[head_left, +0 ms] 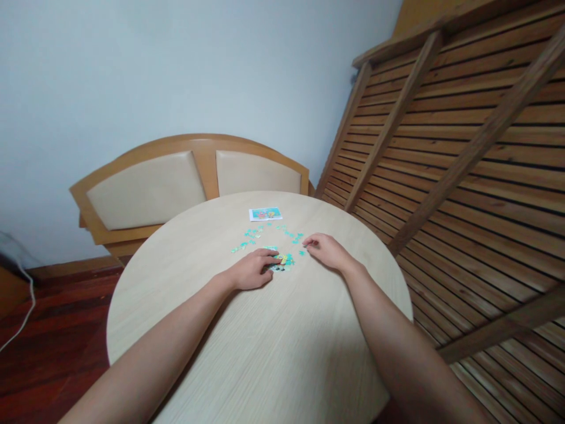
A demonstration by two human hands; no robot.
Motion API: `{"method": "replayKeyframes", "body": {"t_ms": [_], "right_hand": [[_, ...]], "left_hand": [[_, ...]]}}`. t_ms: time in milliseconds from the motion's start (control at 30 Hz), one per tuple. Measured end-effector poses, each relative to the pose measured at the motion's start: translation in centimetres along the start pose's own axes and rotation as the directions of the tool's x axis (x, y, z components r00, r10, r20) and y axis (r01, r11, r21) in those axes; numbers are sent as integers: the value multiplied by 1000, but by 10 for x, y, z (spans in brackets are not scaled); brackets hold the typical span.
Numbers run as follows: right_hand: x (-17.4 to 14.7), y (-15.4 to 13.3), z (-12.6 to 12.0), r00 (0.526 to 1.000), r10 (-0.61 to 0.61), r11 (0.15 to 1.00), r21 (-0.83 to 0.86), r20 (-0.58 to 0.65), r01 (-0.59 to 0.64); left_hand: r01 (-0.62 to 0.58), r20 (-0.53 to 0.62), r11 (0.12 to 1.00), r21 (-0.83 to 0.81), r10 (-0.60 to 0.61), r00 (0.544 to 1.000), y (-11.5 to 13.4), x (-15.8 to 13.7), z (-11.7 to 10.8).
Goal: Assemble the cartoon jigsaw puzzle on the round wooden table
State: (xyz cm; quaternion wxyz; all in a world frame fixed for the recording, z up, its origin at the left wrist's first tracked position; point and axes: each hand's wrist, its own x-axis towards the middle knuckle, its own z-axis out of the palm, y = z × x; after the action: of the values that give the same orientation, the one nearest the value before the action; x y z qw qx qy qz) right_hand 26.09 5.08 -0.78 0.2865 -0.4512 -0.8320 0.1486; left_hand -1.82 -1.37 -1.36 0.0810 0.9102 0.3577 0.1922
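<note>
A partly joined jigsaw puzzle (288,259), teal with yellow shapes, lies flat on the round table (273,341). My left hand (253,270) rests across its left side, fingers stretched over the pieces and covering part of the picture. Just right of the puzzle, my right hand (325,249) hovers low with thumb and fingers drawn together in a pinch; whatever is between the fingertips is too small to make out. A loose puzzle piece (302,252) lies below those fingertips. More loose teal pieces (251,234) are scattered in an arc beyond both hands.
Behind the pieces lies a picture card (265,214) with a teal cartoon scene and white border. A padded wooden headboard (205,168) stands past the table's far edge, against the wall. Slatted wooden panels (454,153) lean along the right. A white cable (30,300) hangs at left.
</note>
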Motion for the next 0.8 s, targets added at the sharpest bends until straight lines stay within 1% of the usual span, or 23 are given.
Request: {"method": "replayKeyframes", "body": {"t_ms": [100,233,333,533,633,733,800], "right_hand": [[0,10,3,999,34,999,-17,16,-34],[0,15,9,998,17,1000,-5,58,-17],[1,16,11,997,26,999,-23,72,-24],[1,19,7,998,55,988,-144,40,-49],[0,17,9,997,71,976,-208,9,-68],[1,12,16,999,42,974,-220,-16,-44],[2,8,21,1000,20,977,-213,-1,-20]], "left_hand": [[-6,7,1000,6,6,1000,0,0,0],[-24,0,1000,10,24,1000,-1,0,1],[-27,3,1000,11,27,1000,-1,0,0],[-24,6,1000,11,24,1000,0,0,-1],[-19,10,1000,7,19,1000,0,0,0],[-10,16,1000,3,10,1000,1,0,0],[-3,20,1000,0,3,1000,2,0,0]]}}
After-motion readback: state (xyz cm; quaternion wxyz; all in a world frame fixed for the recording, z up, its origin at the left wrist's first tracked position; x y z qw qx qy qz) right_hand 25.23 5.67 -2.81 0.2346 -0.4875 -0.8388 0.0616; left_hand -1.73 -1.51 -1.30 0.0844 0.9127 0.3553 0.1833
